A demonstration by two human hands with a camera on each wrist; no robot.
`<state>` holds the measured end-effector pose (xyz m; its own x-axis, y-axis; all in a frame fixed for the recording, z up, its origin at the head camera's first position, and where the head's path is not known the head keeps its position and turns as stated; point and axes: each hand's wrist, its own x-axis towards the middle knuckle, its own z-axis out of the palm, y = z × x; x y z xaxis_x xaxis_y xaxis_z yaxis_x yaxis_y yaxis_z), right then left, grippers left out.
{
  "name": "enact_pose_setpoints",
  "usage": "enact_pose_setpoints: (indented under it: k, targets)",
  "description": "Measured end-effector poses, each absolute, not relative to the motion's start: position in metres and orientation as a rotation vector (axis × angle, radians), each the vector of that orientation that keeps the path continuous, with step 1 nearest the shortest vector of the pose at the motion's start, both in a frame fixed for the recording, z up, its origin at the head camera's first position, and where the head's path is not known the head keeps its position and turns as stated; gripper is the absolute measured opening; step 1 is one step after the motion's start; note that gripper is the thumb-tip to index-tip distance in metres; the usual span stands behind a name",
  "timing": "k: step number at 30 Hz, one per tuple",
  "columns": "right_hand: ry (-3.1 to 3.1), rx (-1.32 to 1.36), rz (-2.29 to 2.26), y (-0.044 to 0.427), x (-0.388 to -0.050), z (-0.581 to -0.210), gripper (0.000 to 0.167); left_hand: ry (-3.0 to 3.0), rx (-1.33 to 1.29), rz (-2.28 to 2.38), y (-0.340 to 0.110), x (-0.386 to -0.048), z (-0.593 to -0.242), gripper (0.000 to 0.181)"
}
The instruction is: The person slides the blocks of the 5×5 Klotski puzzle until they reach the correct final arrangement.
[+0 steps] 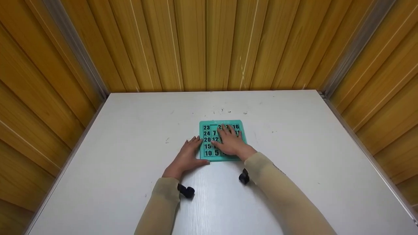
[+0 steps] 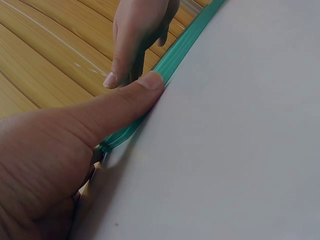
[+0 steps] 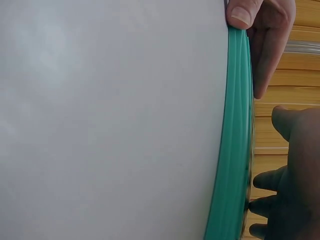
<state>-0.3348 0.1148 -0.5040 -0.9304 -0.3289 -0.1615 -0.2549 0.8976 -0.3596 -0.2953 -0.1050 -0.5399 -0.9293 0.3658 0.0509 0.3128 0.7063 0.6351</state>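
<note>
Basically, going from the left: left hand [image 1: 186, 156] sits at the near-left corner of the green board [image 1: 219, 159], spread wide, fingers along the left side, thumb [image 2: 150, 81] on the near edge. Reads as bracing, not lifting. Board lies flat on the white table [image 1: 303, 147], about mid-width, long sides running away from the person. Left column of tiles goes 23 [image 1: 206, 127], 24, 20, 15, 10 from far to near. Gap [image 1: 214, 126] is in the far row, just right of 23; 7 [image 1: 214, 133] sits directly nearer than the gap. Right hand [image 1: 232, 143] is over the right part of the board, fingers spread, not gripping anything; it hides several numbers. Can't tell which fingertips press. My read: number-slide step, left steadies, right works tiles. Order looks mixed, so plenty left, I'd guess. Next move calls for a light fingertip push on a tile beside the gap, straight along its row or column, with the frame held firm.
</note>
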Motion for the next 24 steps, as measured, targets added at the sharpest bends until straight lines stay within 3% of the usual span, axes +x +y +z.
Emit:
enact_pose_setpoints:
  k: [24]
  targets:
    - [2.822, -0.506, -0.454, 0.092, -0.335, -0.507, 0.079, 2.824, 0.546, 1.017, -0.104, -0.295, -0.542, 0.096]
